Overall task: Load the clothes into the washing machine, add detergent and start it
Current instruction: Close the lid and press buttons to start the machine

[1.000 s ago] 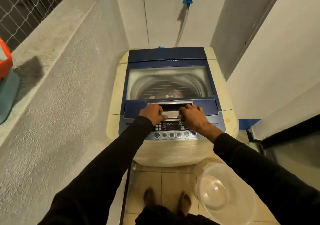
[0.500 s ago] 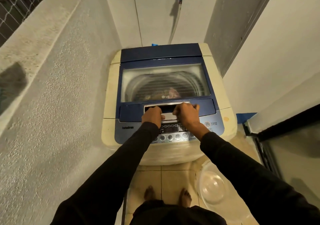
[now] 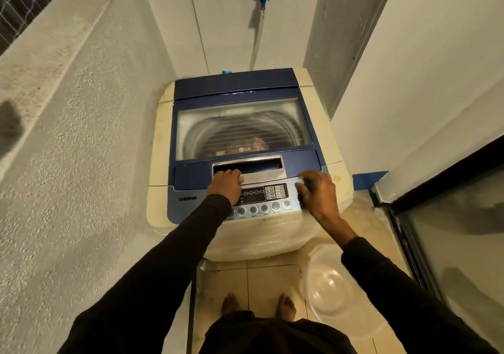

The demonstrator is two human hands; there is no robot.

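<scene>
Seemingly I am past loading: clothes lie in the drum under the shut lid of the washing machine; my left hand rests curled on the lid handle, my right hand lies loosely bent, holding nothing, over the control panel; detergent I cannot confirm; starting remains.

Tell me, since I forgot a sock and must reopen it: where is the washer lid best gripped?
Probably at the silver recessed handle on the lid's front edge, where the left hand rests. Come from the front, fingers hooked into the dark slot, and lift up and back: the hinge seems to be at the rear.
</scene>
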